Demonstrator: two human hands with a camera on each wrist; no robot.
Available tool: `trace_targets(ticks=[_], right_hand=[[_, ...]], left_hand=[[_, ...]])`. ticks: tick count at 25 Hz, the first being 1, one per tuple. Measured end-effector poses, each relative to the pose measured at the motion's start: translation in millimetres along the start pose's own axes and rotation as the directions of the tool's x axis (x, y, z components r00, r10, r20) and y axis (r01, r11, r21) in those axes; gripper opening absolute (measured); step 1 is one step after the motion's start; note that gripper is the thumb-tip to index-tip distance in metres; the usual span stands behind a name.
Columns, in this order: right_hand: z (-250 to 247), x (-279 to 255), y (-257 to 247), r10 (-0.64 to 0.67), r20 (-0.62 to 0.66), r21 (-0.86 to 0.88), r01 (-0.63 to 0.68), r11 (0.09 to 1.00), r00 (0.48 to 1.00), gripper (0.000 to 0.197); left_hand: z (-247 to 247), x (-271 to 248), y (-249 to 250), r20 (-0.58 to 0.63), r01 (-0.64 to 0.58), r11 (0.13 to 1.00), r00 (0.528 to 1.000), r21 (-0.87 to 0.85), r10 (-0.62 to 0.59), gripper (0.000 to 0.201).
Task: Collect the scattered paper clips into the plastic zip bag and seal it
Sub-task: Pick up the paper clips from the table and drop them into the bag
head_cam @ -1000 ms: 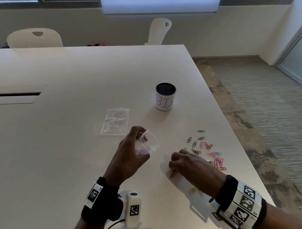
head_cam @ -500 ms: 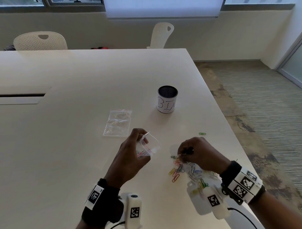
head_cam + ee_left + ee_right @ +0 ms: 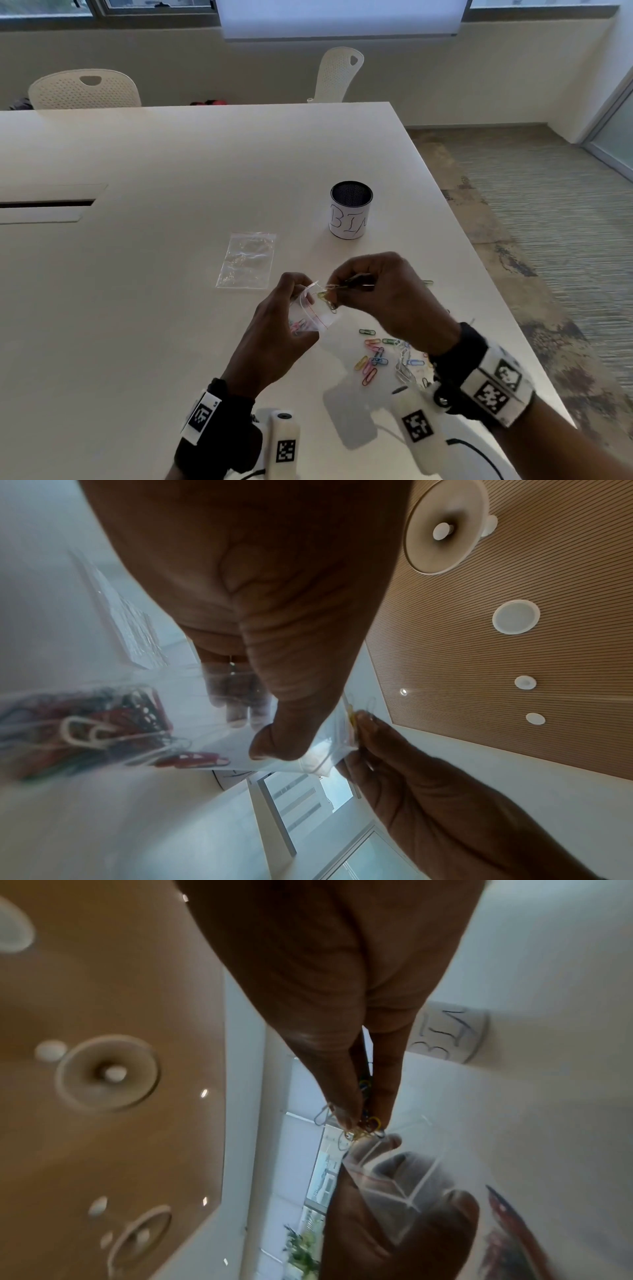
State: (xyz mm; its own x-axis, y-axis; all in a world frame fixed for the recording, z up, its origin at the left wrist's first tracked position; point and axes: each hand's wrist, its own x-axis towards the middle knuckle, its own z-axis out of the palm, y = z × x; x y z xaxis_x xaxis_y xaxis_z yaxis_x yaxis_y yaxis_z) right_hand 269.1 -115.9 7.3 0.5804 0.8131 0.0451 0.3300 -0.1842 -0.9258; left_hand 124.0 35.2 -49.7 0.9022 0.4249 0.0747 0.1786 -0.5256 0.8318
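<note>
1. Paper clips, three groups. Group one: a small bunch [image 3: 329,295] pinched in the right hand [image 3: 387,298], held at the open mouth of the zip bag [image 3: 313,313]. In the right wrist view the bunch [image 3: 365,1127] sits between thumb and fingertips [image 3: 346,1118]; yellow and pale wire loops stick out below the pinch.
2. Group two: clips already inside the bag [image 3: 103,723], gathered at its lower end, red, green and white among them.
3. Group three: loose clips on the table [image 3: 380,358], a mixed-colour cluster under and just left of the right wrist. One green clip [image 3: 427,282] lies apart, beyond the right hand.
4. Left hand [image 3: 274,346] grips the zip bag above the table, thumb [image 3: 284,739] pressed on the near wall by the mouth, fingers visible through the plastic behind. Bag is tilted, mouth toward the right hand. Red line runs across the bag near its mouth.
5. Both hands are closed: left clamped on the bag, right on the bunch. They meet at the bag mouth.
6. Second clear bag [image 3: 247,260] lies flat on the table [image 3: 137,308], left of and beyond the hands.
7. Mesh cup [image 3: 351,214] with a white hand-lettered label stands upright beyond the hands, well apart from both bags.
</note>
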Motion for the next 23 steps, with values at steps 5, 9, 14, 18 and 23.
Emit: trace_targets(ticks=[5,9,14,18,23], right_hand=[[30.3,9.6,-1.4,-0.148,0.091,-0.316,0.170,0.933,0.985,0.015],[21.8,7.8,-11.4,-0.173,0.108,-0.311,0.199,0.929,0.979,0.015],[-10.0,1.5,6.1,-0.183,-0.002,-0.378,0.169,0.911,0.983,0.005],[-20.7,-18.8,48.2,0.038,0.260,-0.537,0.111,0.836,0.965,0.046],[-13.9,-38.8,77.9,0.065,0.512,-0.548,0.268,0.792,0.856,0.040]], left_hand=[[-1.8,-0.6,1.2,-0.006,0.006,1.000,1.000,-0.028,-0.006,0.054],[-2.5,0.1,-0.4,-0.006,0.013,1.000,1.000,-0.016,-0.013,0.056],[-2.7,0.2,-2.5,-0.006,-0.007,1.000,1.000,-0.013,0.007,0.057],[-2.3,0.4,-6.0,-0.003,-0.002,1.000,1.000,-0.016,0.002,0.059],[0.0,0.9,-6.5,0.002,-0.007,1.000,1.000,-0.008,0.007,0.059]])
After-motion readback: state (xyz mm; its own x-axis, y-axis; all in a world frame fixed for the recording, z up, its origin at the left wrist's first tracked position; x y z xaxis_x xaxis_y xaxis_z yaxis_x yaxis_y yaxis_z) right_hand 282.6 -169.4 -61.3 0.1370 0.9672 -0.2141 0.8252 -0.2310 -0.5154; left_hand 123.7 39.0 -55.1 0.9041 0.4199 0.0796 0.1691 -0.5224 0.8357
